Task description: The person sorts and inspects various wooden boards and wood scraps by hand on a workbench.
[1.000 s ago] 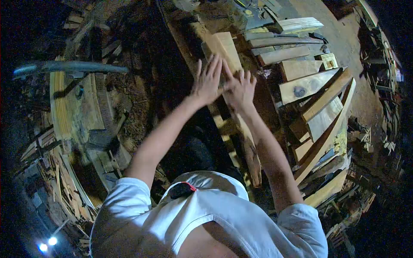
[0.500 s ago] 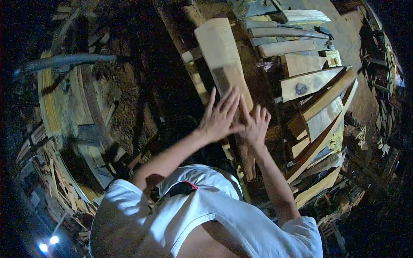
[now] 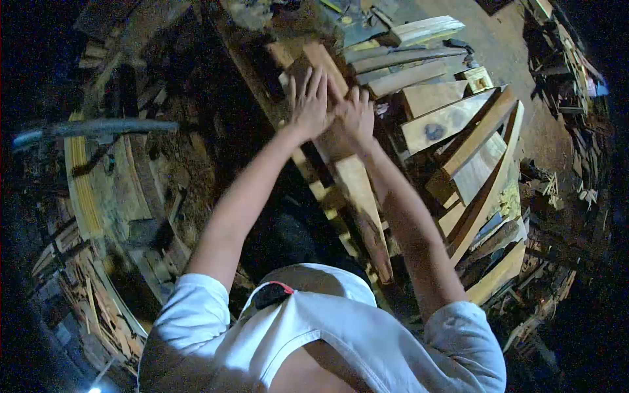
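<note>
A long tapered wooden board (image 3: 357, 187) runs from the upper middle down to a narrow dark tip near my lap. My left hand (image 3: 310, 110) lies on its upper part with the fingers spread, pointing away from me. My right hand (image 3: 356, 119) is just beside it, at the board's right edge, with bent fingers close together on the wood. The two hands meet near the thumbs. Shadow covers the wood under and around them, so the exact contact is hard to see.
Several cut wood pieces (image 3: 449, 121) lie fanned out on the right, with a hammer-like tool (image 3: 458, 46) above them. A dark beam (image 3: 246, 78) runs along the board's left. Curved planks (image 3: 82, 187) and a bluish bar (image 3: 98, 128) are at the left. Wood scraps (image 3: 88, 288) litter the lower left.
Both hands have slid up and away along the board, and the arms are stretched further out. The right fingers, spread before, are now more bent. The view has shifted slightly.
</note>
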The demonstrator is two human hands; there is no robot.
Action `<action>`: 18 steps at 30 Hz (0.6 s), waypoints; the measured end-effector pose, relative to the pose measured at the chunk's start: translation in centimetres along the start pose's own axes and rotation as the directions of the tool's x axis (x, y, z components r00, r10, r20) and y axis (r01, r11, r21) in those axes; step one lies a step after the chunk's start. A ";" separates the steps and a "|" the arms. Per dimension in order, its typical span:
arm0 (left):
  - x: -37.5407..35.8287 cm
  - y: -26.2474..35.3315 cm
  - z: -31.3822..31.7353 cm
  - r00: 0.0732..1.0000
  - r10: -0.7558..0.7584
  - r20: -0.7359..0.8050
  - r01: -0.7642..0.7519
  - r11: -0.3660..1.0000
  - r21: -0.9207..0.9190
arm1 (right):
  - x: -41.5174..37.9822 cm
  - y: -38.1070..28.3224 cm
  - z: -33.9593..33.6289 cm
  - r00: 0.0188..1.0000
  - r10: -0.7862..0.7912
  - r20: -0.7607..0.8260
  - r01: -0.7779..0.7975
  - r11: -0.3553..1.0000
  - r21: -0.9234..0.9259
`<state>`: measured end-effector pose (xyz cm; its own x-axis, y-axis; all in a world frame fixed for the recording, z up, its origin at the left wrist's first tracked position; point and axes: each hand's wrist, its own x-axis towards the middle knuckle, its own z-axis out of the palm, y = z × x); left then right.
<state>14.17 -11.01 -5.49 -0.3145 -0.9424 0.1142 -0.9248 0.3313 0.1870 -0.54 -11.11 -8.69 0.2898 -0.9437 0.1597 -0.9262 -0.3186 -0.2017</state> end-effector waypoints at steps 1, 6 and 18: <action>-1.8 1.4 -0.3 0.999 0.040 0.009 -0.040 0.999 -0.006 | -2.5 -0.4 -2.0 0.996 0.026 0.082 -0.029 0.999 0.030; -11.7 9.8 -1.4 0.974 0.144 0.173 -0.123 0.985 -0.123 | -17.7 1.5 -3.9 0.998 0.017 0.068 -0.016 1.000 -0.016; -13.0 15.4 -2.2 0.638 0.541 0.548 -0.565 0.813 -0.145 | -39.6 2.1 -16.7 0.891 0.429 0.147 -0.449 0.880 0.152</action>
<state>4.47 6.40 -1.92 -0.8182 -0.4475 -0.3608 -0.5429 0.8080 0.2289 -18.03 27.11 0.66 -0.1039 -0.9908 -0.0864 -0.9088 0.1298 -0.3965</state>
